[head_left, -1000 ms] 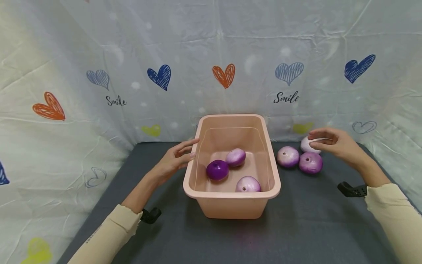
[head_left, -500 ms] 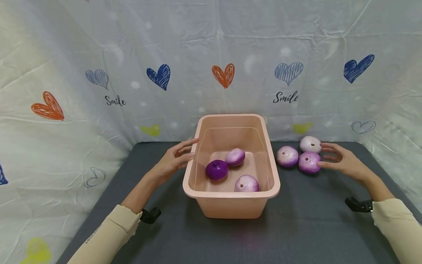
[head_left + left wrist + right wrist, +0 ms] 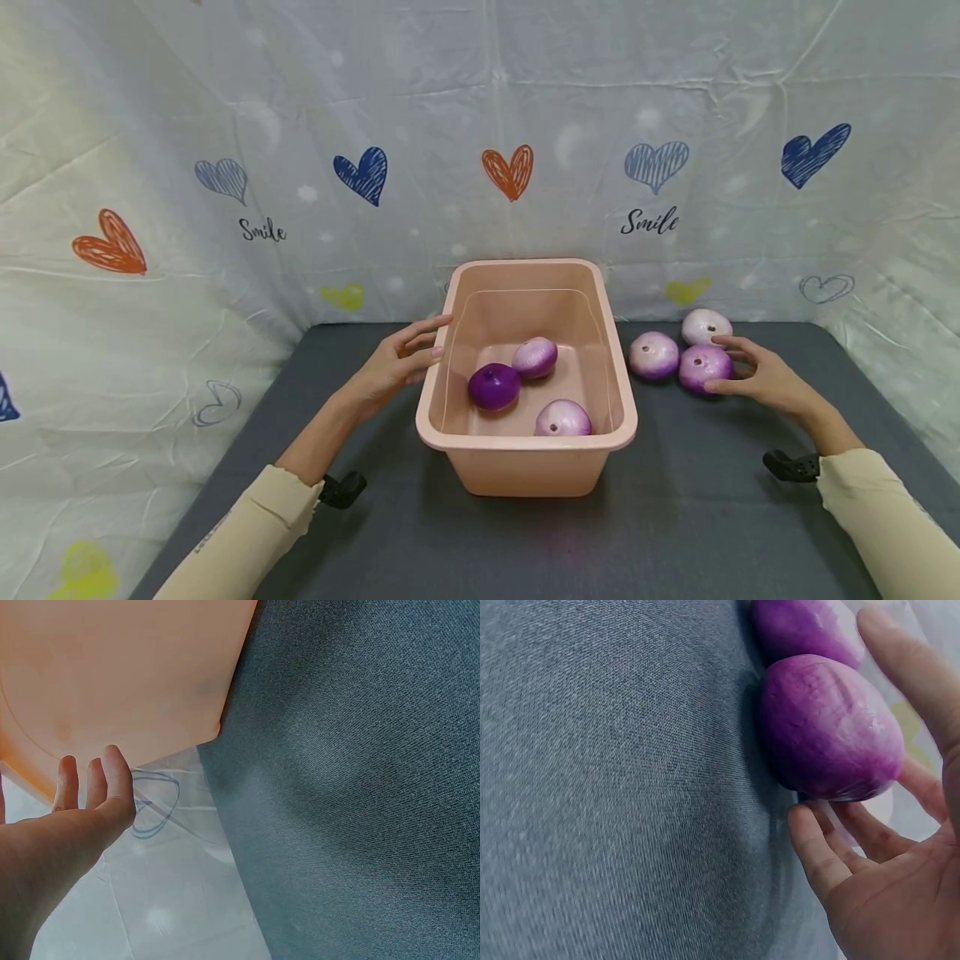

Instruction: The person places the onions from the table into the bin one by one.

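Observation:
A peach plastic tub (image 3: pixel 525 443) stands in the middle of the table. My left hand (image 3: pixel 388 368) rests its fingertips at the tub's left rim, fingers loosely extended. Inside the tub lie a dark purple onion (image 3: pixel 493 387), a lighter purple onion (image 3: pixel 536 357) and a pale onion (image 3: pixel 562 418). Right of the tub, my right hand (image 3: pixel 767 382) spreads around a purple onion (image 3: pixel 703 367), thumb in front and fingers behind. In the right wrist view, the thumb (image 3: pixel 907 667) stands apart from that onion (image 3: pixel 829 727), with fingertips close beneath it.
A pale onion (image 3: pixel 705 323) and a pink-purple onion (image 3: pixel 654 357) sit against the purple one. The dark grey table (image 3: pixel 540 550) meets a white curtain (image 3: pixel 420 100) printed with hearts close behind the tub.
My right hand draws back right from above the pale onion, drops lower, then moves left around the purple onion. My left hand and the tub stay put.

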{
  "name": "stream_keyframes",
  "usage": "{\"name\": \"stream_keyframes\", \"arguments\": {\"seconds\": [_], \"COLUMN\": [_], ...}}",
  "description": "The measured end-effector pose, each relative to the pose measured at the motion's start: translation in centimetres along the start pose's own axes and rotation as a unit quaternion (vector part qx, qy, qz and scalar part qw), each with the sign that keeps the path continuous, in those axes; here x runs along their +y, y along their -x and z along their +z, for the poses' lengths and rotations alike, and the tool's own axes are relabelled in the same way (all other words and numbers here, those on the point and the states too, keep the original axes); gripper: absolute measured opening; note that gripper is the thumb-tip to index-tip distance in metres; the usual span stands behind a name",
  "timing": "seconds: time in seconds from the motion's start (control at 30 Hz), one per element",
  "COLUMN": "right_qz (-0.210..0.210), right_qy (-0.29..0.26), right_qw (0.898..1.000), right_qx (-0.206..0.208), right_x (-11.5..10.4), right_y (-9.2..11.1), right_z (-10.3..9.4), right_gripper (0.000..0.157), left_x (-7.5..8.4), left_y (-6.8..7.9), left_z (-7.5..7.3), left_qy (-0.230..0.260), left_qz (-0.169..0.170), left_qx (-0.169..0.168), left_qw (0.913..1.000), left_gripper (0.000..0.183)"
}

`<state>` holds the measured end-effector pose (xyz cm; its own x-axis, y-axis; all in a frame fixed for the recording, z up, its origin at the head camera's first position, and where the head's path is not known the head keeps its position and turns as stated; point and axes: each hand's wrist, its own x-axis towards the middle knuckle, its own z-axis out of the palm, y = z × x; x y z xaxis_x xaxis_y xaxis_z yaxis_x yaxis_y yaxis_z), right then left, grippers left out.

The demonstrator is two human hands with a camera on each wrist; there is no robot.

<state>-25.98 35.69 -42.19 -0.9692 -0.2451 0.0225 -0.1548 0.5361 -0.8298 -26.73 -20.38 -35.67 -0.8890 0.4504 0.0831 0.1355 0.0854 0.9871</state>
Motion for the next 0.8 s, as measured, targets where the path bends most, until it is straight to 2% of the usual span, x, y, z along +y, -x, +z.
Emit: {"name": "stream_keyframes", "arguments": {"seconds": [0.5,0.8], "right_qz": [0.004,0.003], "right_qy": [0.010,0.016], "right_qw": [1.000,1.000], "right_qx": [0.020,0.026], "right_x": [0.34,0.04], "right_y": [-0.37,-0.12], "right_z": [0.47,-0.17], "right_gripper": [0.080,0.080], "left_x": [-0.17,0.07], "left_y": [-0.01,0.01], "left_z": [-0.20,-0.21], "left_qy": [-0.001,-0.012], "left_qz": [0.004,0.001], "left_qx": [-0.012,-0.006], "left_qw": [0.9999,0.9999], "left_gripper": [0.060,0.059]}}
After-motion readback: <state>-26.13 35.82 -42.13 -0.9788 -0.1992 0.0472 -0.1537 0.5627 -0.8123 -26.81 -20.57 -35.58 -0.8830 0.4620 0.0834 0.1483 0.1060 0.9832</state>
